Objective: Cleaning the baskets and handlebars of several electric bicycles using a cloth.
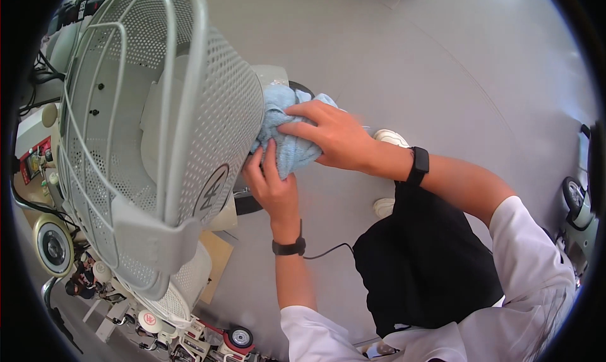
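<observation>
A light blue cloth [287, 148] is bunched against the lower outer side of a large grey perforated basket [230, 78]. My right hand [334, 135] grips the cloth from the right, its fingers bent over the folds. Just below it, my left hand [271, 184] has its fingers up against the cloth's lower left part, close to the basket's wall. Both hands are partly closed on the fabric. The cloth hides the surface beneath it. Part of a wheel [249, 203] shows below the basket.
A round headlight [53, 245] with a cream rim is at the left. Behind the basket stand more vehicles, including a red one [230, 343] at the bottom. Another vehicle [574, 198] stands at the right edge. My shoes [390, 138] are on the grey floor [442, 65].
</observation>
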The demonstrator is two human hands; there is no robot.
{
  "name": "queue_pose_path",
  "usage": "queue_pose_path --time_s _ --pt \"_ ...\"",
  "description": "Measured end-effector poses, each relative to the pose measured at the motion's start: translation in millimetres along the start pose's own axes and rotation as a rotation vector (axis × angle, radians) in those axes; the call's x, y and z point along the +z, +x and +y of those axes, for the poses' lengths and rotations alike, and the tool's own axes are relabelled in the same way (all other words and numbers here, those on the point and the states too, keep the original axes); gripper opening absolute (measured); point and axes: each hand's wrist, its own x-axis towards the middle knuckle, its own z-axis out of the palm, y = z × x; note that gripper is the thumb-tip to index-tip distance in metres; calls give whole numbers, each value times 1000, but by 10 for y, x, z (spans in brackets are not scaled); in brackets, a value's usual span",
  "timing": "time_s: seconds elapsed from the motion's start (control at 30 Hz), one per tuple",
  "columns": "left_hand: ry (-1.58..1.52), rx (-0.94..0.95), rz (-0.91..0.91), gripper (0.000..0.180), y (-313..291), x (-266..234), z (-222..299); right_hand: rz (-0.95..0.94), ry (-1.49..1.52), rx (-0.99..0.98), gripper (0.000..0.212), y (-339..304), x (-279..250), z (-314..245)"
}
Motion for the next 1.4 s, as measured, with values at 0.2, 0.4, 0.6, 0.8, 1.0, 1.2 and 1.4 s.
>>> queue_pose_path --time_s 0.2,0.4,0.6,0.8,1.0,1.2,1.4 --pt "177 -135 39 47 155 627 -761 91 -52 -199 67 174 808 730" --pt "105 58 116 57 -11 704 -847 179 -94 -355 53 199 1037 1038" --pt "129 -100 92 46 329 621 -684 256 -93 -310 46 530 1009 925" --pt "362 135 41 40 460 376 -591 -100 -71 110 47 631 529 614" --pt "867 -338 -44 54 1327 537 -1420 -106 118 133 46 946 682 795" --pt "302 -298 -32 54 770 712 -361 215 70 -35 41 496 707 1090" --pt "321 -20 81 43 235 752 -205 499 -66 -274 44 8 722 1050"
